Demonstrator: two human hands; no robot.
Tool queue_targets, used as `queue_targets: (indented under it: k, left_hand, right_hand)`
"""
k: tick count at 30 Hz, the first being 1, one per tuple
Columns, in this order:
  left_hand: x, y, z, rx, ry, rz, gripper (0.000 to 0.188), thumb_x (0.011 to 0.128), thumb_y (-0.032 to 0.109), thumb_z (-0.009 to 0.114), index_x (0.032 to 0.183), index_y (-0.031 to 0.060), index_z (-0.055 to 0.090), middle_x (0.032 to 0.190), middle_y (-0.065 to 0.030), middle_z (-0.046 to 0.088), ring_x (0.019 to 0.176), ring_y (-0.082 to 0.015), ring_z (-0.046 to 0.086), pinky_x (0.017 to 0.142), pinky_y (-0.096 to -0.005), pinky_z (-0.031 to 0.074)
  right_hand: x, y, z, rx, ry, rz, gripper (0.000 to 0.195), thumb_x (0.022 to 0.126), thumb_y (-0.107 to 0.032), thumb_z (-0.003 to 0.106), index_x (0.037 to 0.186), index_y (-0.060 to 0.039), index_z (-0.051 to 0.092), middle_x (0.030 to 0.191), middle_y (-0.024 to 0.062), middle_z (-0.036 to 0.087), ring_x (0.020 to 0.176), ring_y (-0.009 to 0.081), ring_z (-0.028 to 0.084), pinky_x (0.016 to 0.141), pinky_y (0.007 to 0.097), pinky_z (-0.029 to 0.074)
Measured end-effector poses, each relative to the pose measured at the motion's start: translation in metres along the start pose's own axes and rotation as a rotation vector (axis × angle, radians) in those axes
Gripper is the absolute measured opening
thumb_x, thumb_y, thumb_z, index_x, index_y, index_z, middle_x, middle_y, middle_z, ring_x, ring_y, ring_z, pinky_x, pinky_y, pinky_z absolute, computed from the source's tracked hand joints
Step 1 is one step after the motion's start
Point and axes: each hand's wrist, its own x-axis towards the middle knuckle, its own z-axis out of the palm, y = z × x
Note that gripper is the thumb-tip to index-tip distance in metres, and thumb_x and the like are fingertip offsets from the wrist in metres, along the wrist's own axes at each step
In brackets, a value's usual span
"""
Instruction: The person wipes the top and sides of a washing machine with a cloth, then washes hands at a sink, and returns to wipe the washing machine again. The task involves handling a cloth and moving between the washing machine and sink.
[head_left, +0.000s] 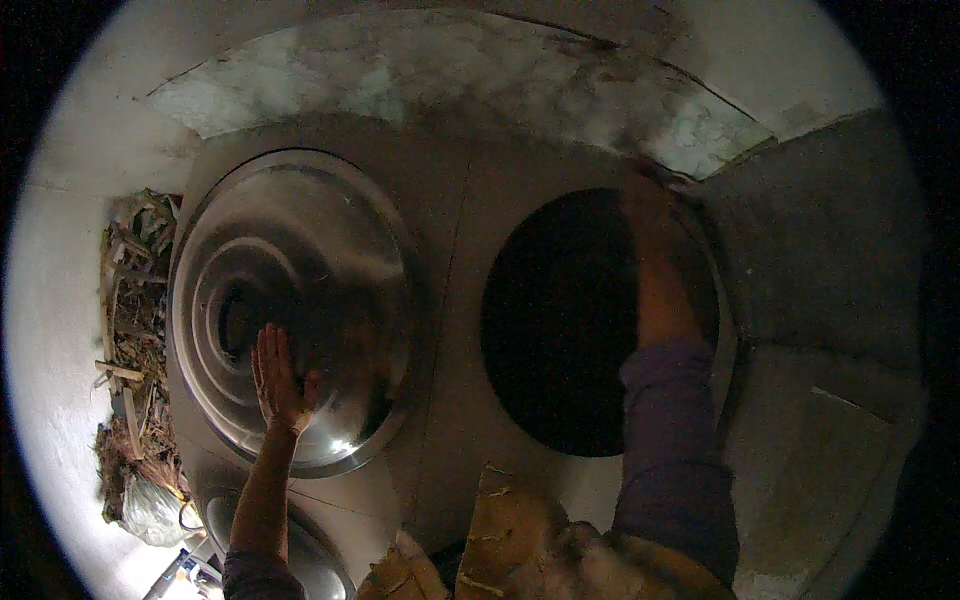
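Observation:
My left hand (283, 382) lies palm down, fingers spread, on a large round metal lid (352, 217) with concentric ridges. To its right, a big round dark opening (559, 322) shows in the brown stovetop-like surface (442, 300); its inside is too dark to make out. My right arm reaches across the opening's right side. At its far end my right hand (646, 184) is near the back edge by the wall, dim and blurred; whether it holds anything cannot be seen.
A stained wall (450, 82) rises behind the surface, with a grey wall (810, 262) at right. Sticks and dry plant debris (139, 300) lie at left, near a clear plastic bag (154, 510). A second, smaller metal lid (315, 555) sits at the lower left.

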Motion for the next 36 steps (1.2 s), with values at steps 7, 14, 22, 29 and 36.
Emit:
queue_targets:
  k: [7, 14, 22, 29, 36]
  left_hand:
    - [0.001, 0.016, -0.014, -0.073, 0.018, 0.005, 0.080, 0.097, 0.058, 0.037, 0.155, 0.0048, 0.023, 0.160, -0.0185, 0.024, 0.148, -0.0349, 0.021, 0.120, -0.0516, 0.015]
    - [0.000, 0.005, -0.005, -0.007, 0.060, 0.070, 0.078, 0.098, 0.057, 0.036, 0.154, 0.0036, 0.025, 0.160, -0.0193, 0.023, 0.148, -0.0365, 0.022, 0.119, -0.0528, 0.016]
    - [-0.014, 0.013, -0.009, 0.063, 0.205, 0.091, 0.068, 0.100, 0.042, 0.039, 0.154, 0.0033, 0.025, 0.160, -0.0188, 0.024, 0.148, -0.0360, 0.023, 0.119, -0.0537, 0.017]
    - [-0.016, 0.020, 0.008, -0.028, 0.220, 0.189, 0.068, 0.100, 0.042, 0.043, 0.155, 0.0068, 0.023, 0.162, -0.0160, 0.020, 0.149, -0.0333, 0.020, 0.120, -0.0511, 0.014]
    - [0.000, 0.018, -0.003, -0.090, 0.210, 0.151, 0.061, 0.101, 0.034, 0.048, 0.151, 0.0052, 0.030, 0.155, -0.0178, 0.031, 0.141, -0.0341, 0.032, 0.118, -0.0492, 0.022]
  right_hand:
    - [0.002, -0.037, 0.018, 1.059, 0.388, -0.293, 0.063, 0.097, -0.053, 0.048, 0.139, -0.0055, 0.050, 0.132, 0.0149, 0.058, 0.121, 0.0299, 0.054, 0.103, 0.0486, 0.039]
    - [-0.082, 0.159, 0.028, 0.966, 0.074, 0.100, 0.053, 0.098, -0.039, 0.051, 0.142, -0.0088, 0.048, 0.141, 0.0151, 0.051, 0.128, 0.0328, 0.049, 0.106, 0.0442, 0.038]
    - [-0.298, 0.247, 0.043, 0.022, -0.241, 0.236, 0.051, 0.099, -0.024, 0.053, 0.148, -0.0136, 0.041, 0.150, 0.0182, 0.042, 0.133, 0.0391, 0.044, 0.108, 0.0428, 0.039]
    - [-0.558, 0.251, 0.108, 0.320, 0.137, 0.143, 0.057, 0.101, -0.024, 0.048, 0.154, -0.0155, 0.029, 0.153, 0.0174, 0.036, 0.134, 0.0396, 0.043, 0.107, 0.0476, 0.039]
    - [-0.648, 0.172, 0.085, 0.852, -0.063, 0.150, 0.047, 0.104, -0.013, 0.040, 0.150, -0.0115, 0.038, 0.153, 0.0136, 0.037, 0.125, 0.0254, 0.051, 0.102, 0.0391, 0.044]
